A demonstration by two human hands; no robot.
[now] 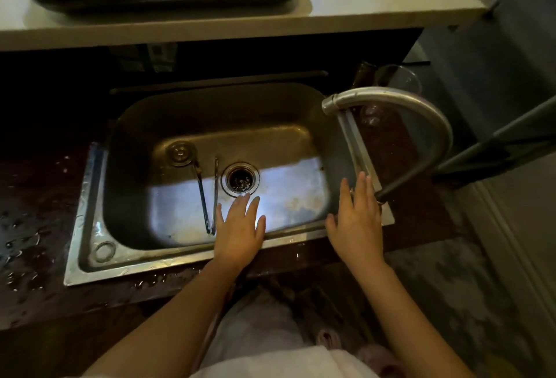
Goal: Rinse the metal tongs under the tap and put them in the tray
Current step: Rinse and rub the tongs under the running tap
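Just left of the left hand (239,228), whose spread fingers (240,206) hold nothing, the metal tongs (208,197) lie on the sink (90,257) floor, hinge nearest the thumb; pinch both arms near that hinge, while the open, empty right hand (356,221) probably works the tap (388,100) base

arms: bare, no sleeves showing
left hand (239,228): bare, no rings
right hand (358,218): bare
clothing: white garment below
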